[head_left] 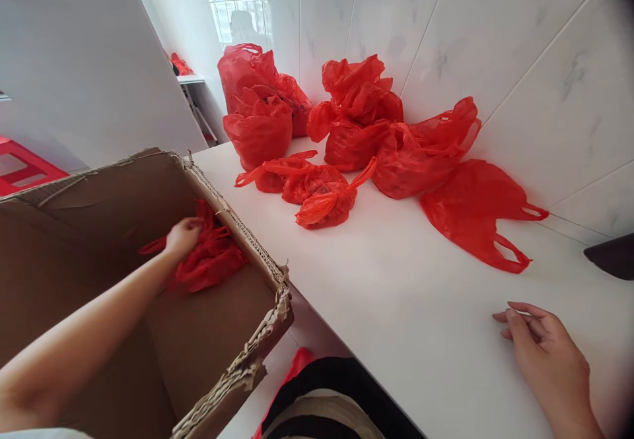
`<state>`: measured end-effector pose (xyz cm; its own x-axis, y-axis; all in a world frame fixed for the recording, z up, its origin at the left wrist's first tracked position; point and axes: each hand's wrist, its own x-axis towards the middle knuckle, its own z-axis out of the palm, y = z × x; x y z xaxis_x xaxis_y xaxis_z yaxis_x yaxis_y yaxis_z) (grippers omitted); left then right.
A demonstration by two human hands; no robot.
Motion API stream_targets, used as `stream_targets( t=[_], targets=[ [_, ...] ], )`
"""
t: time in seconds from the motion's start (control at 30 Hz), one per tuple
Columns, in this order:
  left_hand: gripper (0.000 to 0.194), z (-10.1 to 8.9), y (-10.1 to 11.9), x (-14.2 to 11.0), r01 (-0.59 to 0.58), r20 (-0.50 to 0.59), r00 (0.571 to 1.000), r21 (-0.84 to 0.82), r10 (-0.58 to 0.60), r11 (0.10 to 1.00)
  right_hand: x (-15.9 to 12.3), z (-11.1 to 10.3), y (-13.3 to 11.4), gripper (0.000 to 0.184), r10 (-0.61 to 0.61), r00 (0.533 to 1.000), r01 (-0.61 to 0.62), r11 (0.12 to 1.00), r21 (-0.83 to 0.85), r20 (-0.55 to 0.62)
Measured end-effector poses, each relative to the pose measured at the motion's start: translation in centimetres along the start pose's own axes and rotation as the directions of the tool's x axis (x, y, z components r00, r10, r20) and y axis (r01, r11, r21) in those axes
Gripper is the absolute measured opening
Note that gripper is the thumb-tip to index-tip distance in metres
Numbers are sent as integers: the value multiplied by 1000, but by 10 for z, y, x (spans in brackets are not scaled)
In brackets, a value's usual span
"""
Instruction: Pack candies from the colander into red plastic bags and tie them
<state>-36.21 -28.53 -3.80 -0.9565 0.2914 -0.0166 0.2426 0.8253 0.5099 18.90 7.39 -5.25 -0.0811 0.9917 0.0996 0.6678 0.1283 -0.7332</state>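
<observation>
Inside a large cardboard box (257,353), my left hand (184,236) is closed on the top of a red plastic bag (211,264). The bag is bunched up and looks filled, but its contents are hidden. My right hand (545,346) is over the white table (396,320) at the right, holding nothing, with its fingers loosely bent and apart. Beyond it, a flat red carrier bag (480,208) lies with its handles spread toward the right. Small knotted red bags (321,195) rest mid-table, nearer the box.
Several fuller red bags stand along the tiled wall, among them a round one (260,129), a stacked pair (361,109) and a wide one (416,155). A dark object (611,257) sits at the right edge. A red stool (30,168) is behind the box.
</observation>
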Motion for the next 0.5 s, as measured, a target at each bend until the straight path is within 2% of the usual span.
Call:
stream_targets(
  t=[0.03,0.1,0.13,0.2,0.27,0.33,0.37,0.43,0.5],
  targets=[
    [36,-12,16,4,-31,-82,996,-15,30,999,0,0,1,41,-1,1000,1,1000,12,3],
    [40,-35,58,6,-168,-215,964,-37,156,985,0,1,0,42,8,1000,-8,1000,15,12],
    [40,-43,83,2,-259,-254,936,-36,242,965,0,0,-1,42,19,1000,-19,1000,16,14],
    [36,-47,134,-16,-457,-241,864,-10,441,890,-2,-1,-5,41,38,999,-38,999,18,12],
    [35,-35,181,-40,-618,-123,778,22,616,786,-3,-2,-9,38,35,999,-35,999,25,17],
    [37,-11,220,-61,-709,30,705,59,708,703,-4,-3,-11,38,24,999,-25,999,29,28],
    [43,4,236,-68,-723,96,690,77,717,686,-5,-4,-11,38,19,999,-20,999,35,34],
    [51,33,260,-73,-722,197,689,108,698,683,-4,-4,-11,39,16,999,-18,999,46,37],
    [45,54,277,-70,-706,259,701,117,665,699,-4,-5,-11,39,16,999,-18,998,54,41]
  ],
)
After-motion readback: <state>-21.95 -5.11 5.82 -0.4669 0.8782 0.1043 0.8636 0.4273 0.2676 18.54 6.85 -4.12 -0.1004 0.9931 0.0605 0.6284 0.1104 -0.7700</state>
